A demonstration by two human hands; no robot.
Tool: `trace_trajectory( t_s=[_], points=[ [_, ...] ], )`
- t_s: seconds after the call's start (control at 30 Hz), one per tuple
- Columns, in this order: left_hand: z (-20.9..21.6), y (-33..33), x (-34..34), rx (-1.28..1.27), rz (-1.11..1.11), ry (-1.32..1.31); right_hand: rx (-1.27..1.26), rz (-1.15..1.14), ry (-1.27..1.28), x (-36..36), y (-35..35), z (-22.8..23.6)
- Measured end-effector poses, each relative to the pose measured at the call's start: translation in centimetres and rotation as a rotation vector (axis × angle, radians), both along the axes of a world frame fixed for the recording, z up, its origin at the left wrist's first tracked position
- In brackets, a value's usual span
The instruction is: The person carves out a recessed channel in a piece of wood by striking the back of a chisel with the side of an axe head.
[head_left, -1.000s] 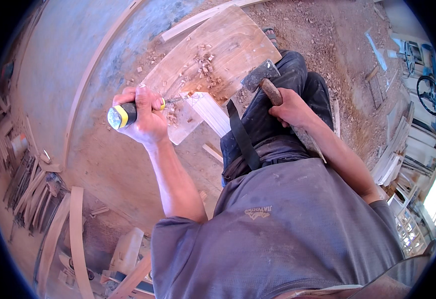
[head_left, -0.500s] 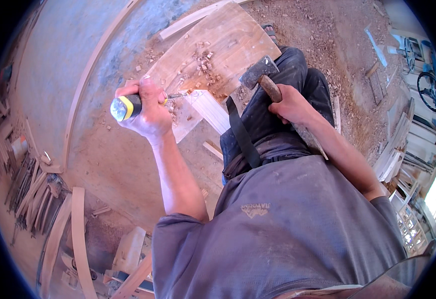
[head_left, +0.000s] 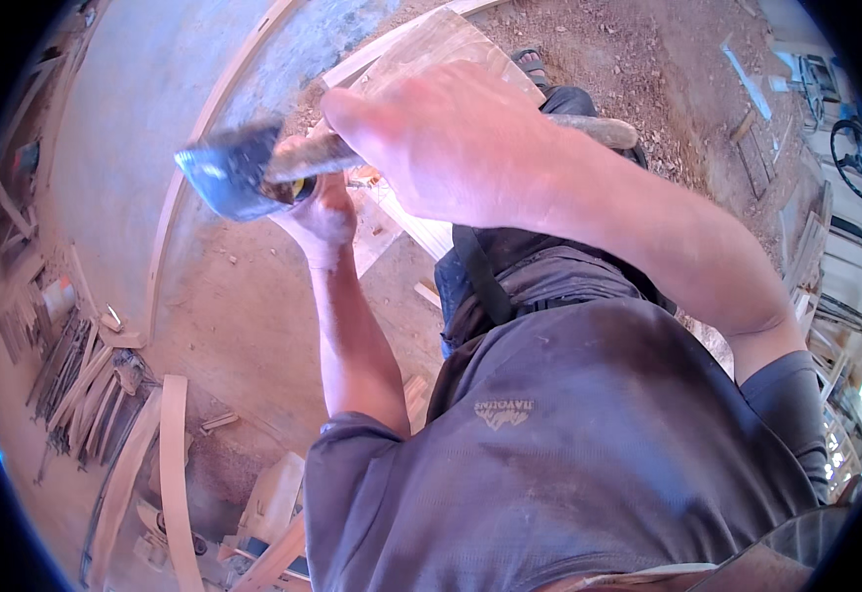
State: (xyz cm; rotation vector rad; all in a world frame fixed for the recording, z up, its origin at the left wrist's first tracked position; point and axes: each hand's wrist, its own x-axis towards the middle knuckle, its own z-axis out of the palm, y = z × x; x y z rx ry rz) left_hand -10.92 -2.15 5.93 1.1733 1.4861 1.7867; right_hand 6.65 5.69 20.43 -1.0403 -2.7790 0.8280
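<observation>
**Hammer raised over the chisel hand**

The right hand [head_left: 451,138] is lifted close to the camera, its fingers wrapped tight round the wooden handle of a hammer [head_left: 239,178]. The handle's long axis runs from about 3 o'clock to 9 o'clock across the upper picture, with the dark steel head at the 9 o'clock end, blurred and tilted a little downward.

Just below the hammer head, at roughly 5 o'clock from it, sits the left hand [head_left: 324,219]. Its fingers are closed round a chisel [head_left: 301,187], of which only a scrap of yellow-and-black handle shows between the hammer and the knuckles; the blade is hidden. In the picture the hammer head overlaps the chisel's butt, but whether they touch cannot be told. The right hand is the nearer to the camera; the left is lower, down by the work.

The chisel hand rests over a pale wooden board [head_left: 431,59], which runs from the hand toward 1 o'clock; part of it is hidden behind the right hand. It lies on a dirt floor [head_left: 244,316] strewn with chips and shavings. Judged from this, the strike line from head to chisel butt is short and steeply downward.

Around the room: curved timber strips [head_left: 170,464] at 7 o'clock, a stack of thin battens [head_left: 76,380] at 8 o'clock, and scrap wood at 2 o'clock.
</observation>
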Motion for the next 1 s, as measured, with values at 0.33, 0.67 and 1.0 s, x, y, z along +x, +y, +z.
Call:
trace_trajectory(
  t_s=[0.33,0.67,1.0],
  points=[
    [1.2,-0.7,-0.3,-0.204,-0.135,-0.152,-0.024,-0.073,0.166,1.0,-0.9,1.9],
    [0.3,-1.9,-0.6,-0.077,-0.285,-0.117,0.018,-0.067,0.249,1.1,-2.2,3.0],
    [0.5,-1.8,0.3,-0.176,-0.235,-0.016,0.044,-0.017,0.036,1.0,-2.2,1.6]
  ],
)
